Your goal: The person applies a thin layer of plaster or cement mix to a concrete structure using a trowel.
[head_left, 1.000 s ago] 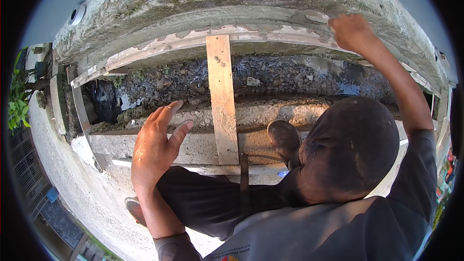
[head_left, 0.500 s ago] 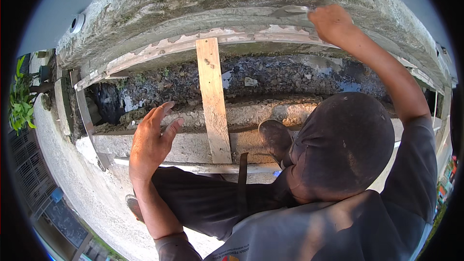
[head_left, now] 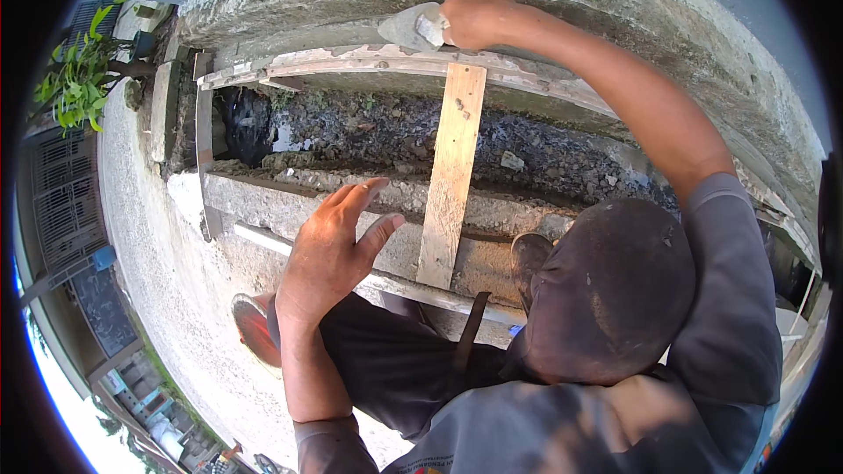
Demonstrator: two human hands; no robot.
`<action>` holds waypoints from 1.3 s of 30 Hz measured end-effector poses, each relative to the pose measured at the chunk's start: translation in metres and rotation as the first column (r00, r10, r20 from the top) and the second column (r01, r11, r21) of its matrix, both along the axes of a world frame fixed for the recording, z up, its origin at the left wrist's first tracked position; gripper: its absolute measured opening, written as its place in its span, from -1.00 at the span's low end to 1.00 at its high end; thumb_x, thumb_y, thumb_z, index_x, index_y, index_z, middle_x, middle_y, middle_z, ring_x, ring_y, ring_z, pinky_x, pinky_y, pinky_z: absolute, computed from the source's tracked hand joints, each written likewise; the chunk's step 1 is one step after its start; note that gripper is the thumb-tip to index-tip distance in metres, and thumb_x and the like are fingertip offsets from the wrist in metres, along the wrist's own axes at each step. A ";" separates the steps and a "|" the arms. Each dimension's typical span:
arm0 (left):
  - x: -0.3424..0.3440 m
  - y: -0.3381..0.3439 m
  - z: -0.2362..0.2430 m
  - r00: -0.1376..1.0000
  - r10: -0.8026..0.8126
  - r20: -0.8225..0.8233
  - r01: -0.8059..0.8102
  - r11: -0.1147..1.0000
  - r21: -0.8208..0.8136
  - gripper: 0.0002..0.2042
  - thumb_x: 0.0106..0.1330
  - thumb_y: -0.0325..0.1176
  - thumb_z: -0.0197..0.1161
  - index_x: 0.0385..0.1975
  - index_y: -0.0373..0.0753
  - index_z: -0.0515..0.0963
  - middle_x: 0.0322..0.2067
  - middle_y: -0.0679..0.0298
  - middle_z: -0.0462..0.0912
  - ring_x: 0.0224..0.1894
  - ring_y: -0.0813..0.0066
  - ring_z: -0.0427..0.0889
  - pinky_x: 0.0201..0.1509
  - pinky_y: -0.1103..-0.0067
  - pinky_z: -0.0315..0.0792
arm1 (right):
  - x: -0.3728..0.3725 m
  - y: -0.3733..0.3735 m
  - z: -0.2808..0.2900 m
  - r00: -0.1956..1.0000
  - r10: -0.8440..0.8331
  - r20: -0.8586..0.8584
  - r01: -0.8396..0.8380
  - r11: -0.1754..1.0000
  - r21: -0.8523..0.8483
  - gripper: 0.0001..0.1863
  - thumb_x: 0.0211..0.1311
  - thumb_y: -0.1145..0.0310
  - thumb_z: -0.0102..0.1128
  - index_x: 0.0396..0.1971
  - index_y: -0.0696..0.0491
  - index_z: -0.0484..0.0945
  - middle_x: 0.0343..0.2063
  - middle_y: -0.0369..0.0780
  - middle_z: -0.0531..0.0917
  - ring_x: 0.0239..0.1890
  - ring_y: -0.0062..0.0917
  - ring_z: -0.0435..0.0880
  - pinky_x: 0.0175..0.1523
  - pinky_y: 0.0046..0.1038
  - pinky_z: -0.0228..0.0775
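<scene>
The right hand (head_left: 479,19), at the top of the frame just right of centre, is curled into a fist around the near end of a trowel (head_left: 402,28). The grey blade sticks out to the left of the knuckles, its tip pointing to the left side of the frame (the handle itself is hidden by the fingers). It lies over the ledge between the rough wall (head_left: 342,0) above and the long board (head_left: 351,61) below; whether it touches the ledge, I cannot tell.

The left hand (head_left: 329,250), left of centre and well apart from the trowel, holds nothing; its fingers are loosely spread, with the thumb away from them. It hangs in front of the concrete edge (head_left: 255,197).

To the right of that hand, a wooden plank (head_left: 452,175) spans the ditch (head_left: 369,132), where dark water and rubble show. A bent knee (head_left: 606,290) in dark trousers fills the lower right, a shoe (head_left: 529,265) just beside it. A leafy plant (head_left: 83,92) stands at the upper left.
</scene>
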State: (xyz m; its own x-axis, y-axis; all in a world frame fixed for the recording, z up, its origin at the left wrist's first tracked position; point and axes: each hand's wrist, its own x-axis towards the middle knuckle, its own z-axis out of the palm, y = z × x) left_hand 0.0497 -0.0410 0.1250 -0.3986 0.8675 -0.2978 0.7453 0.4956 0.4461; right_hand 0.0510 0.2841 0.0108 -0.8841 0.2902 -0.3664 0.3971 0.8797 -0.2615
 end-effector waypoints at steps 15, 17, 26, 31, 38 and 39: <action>0.013 -0.001 0.005 1.000 0.007 0.020 -0.006 0.999 -0.054 -0.54 0.35 -0.21 0.35 0.16 -0.33 0.51 -0.02 -0.05 0.65 0.06 -0.03 0.64 0.11 0.27 0.51 | 0.073 0.070 0.002 0.991 -0.036 0.131 0.026 0.997 0.072 -0.71 0.23 0.40 0.08 -0.52 0.34 0.60 -0.61 0.08 0.64 -0.65 -0.13 0.65 -0.54 -0.10 0.49; 0.015 0.000 0.010 1.000 -0.010 0.015 0.011 0.998 -0.069 -0.55 0.37 -0.20 0.33 0.15 -0.33 0.50 -0.01 -0.05 0.64 0.05 -0.06 0.62 0.11 0.24 0.51 | 0.135 0.093 0.021 0.964 -0.123 0.235 0.106 0.991 0.085 -0.75 0.23 0.41 0.07 -0.56 0.27 0.50 -0.69 0.00 0.52 -0.72 -0.23 0.55 -0.59 -0.15 0.42; 0.013 0.010 -0.005 0.998 -0.053 0.036 0.054 0.998 -0.038 -0.55 0.36 -0.21 0.35 0.14 -0.34 0.52 -0.04 -0.07 0.65 0.03 -0.10 0.63 0.08 0.24 0.51 | 0.189 0.070 0.053 0.988 -0.092 0.123 0.063 0.974 0.219 -0.72 0.30 0.32 0.08 -0.26 0.24 0.64 -0.38 0.10 0.68 -0.27 0.01 0.70 -0.07 0.00 0.51; 0.007 0.015 -0.018 0.998 -0.049 0.042 0.049 0.999 -0.002 -0.57 0.34 -0.24 0.37 0.13 -0.31 0.54 -0.07 -0.02 0.68 -0.01 0.03 0.68 0.09 0.29 0.51 | 0.169 0.068 0.021 0.970 -0.150 0.191 0.102 0.965 0.241 -0.70 0.31 0.28 0.10 -0.29 0.24 0.65 -0.35 0.10 0.70 -0.26 -0.02 0.72 -0.06 -0.01 0.53; 0.015 0.003 -0.006 0.999 -0.020 0.029 0.022 0.998 -0.064 -0.57 0.34 -0.26 0.36 0.12 -0.35 0.52 -0.05 -0.09 0.64 0.01 -0.13 0.63 0.06 0.24 0.51 | 0.320 0.124 0.053 0.866 -0.388 0.315 0.385 0.920 0.074 -0.77 0.21 0.35 0.07 -0.42 0.24 0.54 -0.52 0.04 0.60 -0.44 -0.15 0.59 -0.21 -0.12 0.40; 0.016 0.003 -0.007 0.999 -0.038 0.031 0.039 0.998 -0.058 -0.57 0.34 -0.25 0.36 0.12 -0.35 0.52 -0.05 -0.09 0.64 0.00 -0.13 0.63 0.05 0.24 0.51 | 0.330 0.122 0.055 0.868 -0.388 0.311 0.385 0.920 0.073 -0.77 0.21 0.35 0.07 -0.42 0.24 0.54 -0.52 0.04 0.60 -0.44 -0.15 0.59 -0.21 -0.12 0.40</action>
State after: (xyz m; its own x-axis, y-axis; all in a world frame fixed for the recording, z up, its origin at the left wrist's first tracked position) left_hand 0.0653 -0.0380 0.1184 -0.3552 0.8626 -0.3603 0.7509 0.4928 0.4396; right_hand 0.3812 0.4058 0.0656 -0.5402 0.5892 -0.6009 0.7656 0.6405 -0.0604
